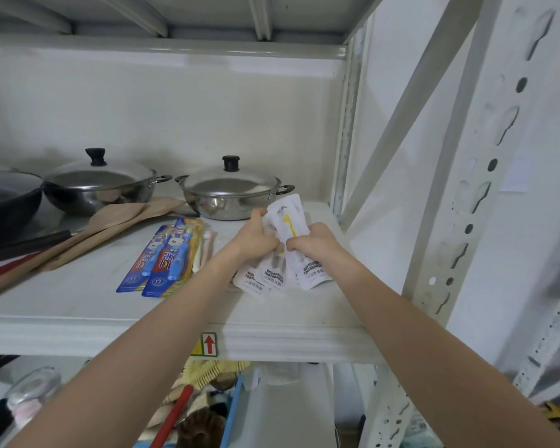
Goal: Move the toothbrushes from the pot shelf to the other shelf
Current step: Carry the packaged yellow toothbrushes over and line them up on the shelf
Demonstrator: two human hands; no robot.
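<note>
Both my hands grip a bundle of white disposable toothbrush packets (pixel 286 221) just above the right part of the pot shelf (pixel 78 305). My left hand (pixel 256 236) holds the bundle's left side and my right hand (pixel 311 240) its right side. A yellow brush shows through the top packet. Two blue children's toothbrush packs (pixel 162 260) lie flat on the shelf to the left of my hands. Beside them rest a few pale loose toothbrushes (pixel 206 244).
Two lidded steel pots (pixel 230 192) (pixel 101 182) and a dark pan (pixel 4 202) stand at the back of the shelf. Wooden spatulas (pixel 88 234) lie at the left. The white rack upright (pixel 466 176) rises on the right. The shelf below holds brushes and a blue bin (pixel 233 412).
</note>
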